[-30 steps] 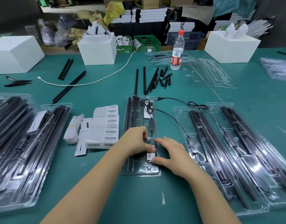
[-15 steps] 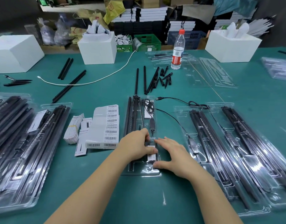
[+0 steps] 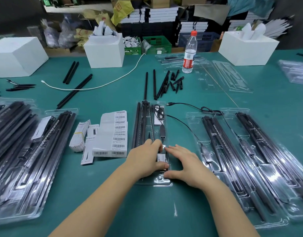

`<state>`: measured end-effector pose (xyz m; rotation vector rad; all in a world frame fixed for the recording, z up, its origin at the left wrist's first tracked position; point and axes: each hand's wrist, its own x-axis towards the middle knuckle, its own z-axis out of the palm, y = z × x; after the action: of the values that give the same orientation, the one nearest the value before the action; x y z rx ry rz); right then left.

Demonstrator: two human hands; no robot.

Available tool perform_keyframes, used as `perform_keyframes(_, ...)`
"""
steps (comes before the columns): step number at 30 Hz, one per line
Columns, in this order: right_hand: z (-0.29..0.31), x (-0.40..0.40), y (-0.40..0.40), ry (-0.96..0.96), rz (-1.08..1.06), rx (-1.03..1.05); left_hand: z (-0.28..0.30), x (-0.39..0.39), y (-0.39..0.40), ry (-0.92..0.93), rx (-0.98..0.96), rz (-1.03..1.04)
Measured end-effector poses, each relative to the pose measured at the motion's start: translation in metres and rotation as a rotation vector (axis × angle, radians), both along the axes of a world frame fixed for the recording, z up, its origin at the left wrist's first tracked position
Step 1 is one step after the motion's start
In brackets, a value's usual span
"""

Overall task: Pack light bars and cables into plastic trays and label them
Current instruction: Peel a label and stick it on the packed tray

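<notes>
My left hand (image 3: 145,159) has slid up the tray (image 3: 153,183); both hands (image 3: 185,164) press flat, fingers released; two filled trays (image 3: 250,168) at 3 o'clock.

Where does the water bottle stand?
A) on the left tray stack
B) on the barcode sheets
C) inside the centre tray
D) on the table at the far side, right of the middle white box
D: the bottle stands upright on the table, right of the middle white box.

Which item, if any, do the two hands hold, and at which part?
Both hands, left hand and right hand, rest on the near end of the middle plastic tray, fingers pressing around its small white label. Nothing is lifted.
</notes>
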<state>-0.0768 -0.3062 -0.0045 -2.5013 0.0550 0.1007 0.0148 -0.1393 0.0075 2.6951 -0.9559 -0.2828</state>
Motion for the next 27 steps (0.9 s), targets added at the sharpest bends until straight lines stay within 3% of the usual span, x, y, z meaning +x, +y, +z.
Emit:
perform_keyframes(9,0.001,0.000,0.000,0.010,0.006,-0.006,0.007,0.006,0.002,0.122,0.000,-0.043)
perform_keyframes(14,0.003,-0.001,0.000,0.012,0.005,-0.009,0.012,0.016,0.002,0.266,-0.194,0.058)
perform_keyframes(21,0.002,-0.001,0.000,0.016,0.006,-0.003,0.005,0.018,-0.001,0.256,-0.331,0.195)
perform_keyframes(27,0.001,-0.001,-0.002,0.017,0.013,0.033,0.008,0.014,0.000,0.216,-0.189,0.124)
